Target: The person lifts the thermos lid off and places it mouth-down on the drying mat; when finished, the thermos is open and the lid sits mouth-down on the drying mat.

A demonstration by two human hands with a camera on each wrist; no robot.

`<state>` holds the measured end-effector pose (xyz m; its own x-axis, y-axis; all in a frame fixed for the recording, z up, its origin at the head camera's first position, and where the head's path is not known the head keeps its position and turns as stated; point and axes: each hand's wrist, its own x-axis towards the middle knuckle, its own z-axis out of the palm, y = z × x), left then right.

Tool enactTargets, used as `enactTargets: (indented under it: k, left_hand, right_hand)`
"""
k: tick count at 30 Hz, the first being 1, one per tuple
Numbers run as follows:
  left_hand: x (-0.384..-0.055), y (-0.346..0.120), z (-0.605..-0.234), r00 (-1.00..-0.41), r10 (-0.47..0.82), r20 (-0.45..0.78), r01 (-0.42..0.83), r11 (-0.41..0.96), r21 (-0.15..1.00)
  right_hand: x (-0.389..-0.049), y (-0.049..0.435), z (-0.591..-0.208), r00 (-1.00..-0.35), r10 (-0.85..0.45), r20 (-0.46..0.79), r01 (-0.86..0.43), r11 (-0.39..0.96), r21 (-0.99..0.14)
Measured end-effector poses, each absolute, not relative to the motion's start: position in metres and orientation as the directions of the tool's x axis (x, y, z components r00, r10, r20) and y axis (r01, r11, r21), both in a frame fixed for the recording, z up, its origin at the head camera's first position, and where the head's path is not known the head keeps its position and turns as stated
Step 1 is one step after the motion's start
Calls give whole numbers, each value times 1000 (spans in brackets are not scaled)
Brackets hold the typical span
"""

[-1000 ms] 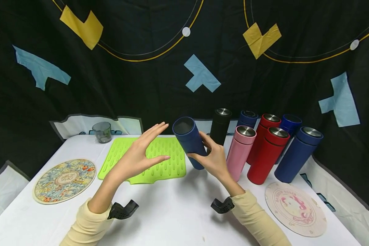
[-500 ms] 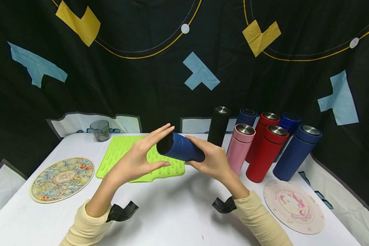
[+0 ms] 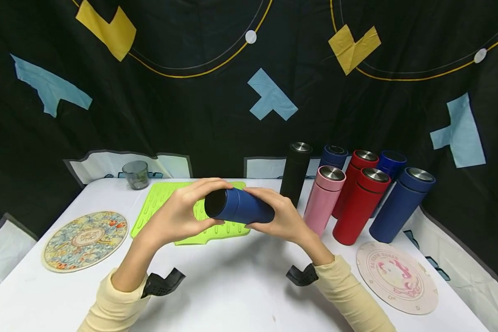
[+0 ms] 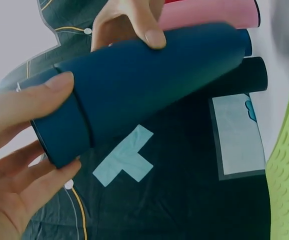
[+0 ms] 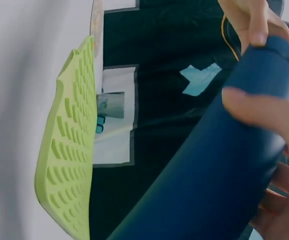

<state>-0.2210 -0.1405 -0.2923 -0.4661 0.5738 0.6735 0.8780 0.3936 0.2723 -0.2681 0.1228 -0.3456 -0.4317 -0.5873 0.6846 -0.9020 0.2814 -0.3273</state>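
Note:
A navy blue thermos bottle (image 3: 245,210) is held in the air, tipped nearly on its side, its dark top end facing left and toward me. My left hand (image 3: 178,212) grips the lid end, thumb below and fingers above in the head view. The left wrist view shows the left thumb (image 4: 59,82) lying across the seam between lid and body. Round the bottle's body curls my right hand (image 3: 288,216), its thumb (image 5: 242,102) pressed along the side. The bottle's base end is partly hidden by the right hand in the head view.
Behind the hands lies a green ridged mat (image 3: 153,210). Several bottles stand at right, among them a pink one (image 3: 324,200), a red one (image 3: 358,212) and a black one (image 3: 294,175). A glass cup (image 3: 136,175), a floral round mat (image 3: 85,242) and a pink round mat (image 3: 397,279) lie around.
My right hand has tipped the bottle from nearly upright to almost level, top toward the left. My left hand, apart from it earlier, now grips its lid end.

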Motion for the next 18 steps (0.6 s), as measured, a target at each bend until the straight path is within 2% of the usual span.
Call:
enactTargets:
  k: [4, 7, 12, 18]
  left_hand:
    - [-222, -139, -292, -433, 594, 678, 899, 340, 277]
    - [-222, -138, -293, -429, 599, 676, 902, 316, 292]
    - [-222, -139, -293, -451, 590, 670, 892, 318, 320]
    - [-225, -140, -297, -481, 565, 670, 877, 317, 362]
  right_hand:
    - [-274, 125, -351, -452, -632, 629, -887, 244, -392]
    - [-274, 126, -351, -439, -637, 634, -890, 213, -403]
    - [-272, 125, -348, -399, -651, 646, -909, 186, -373]
    - [-271, 127, -348, -394, -672, 627, -913, 205, -353]
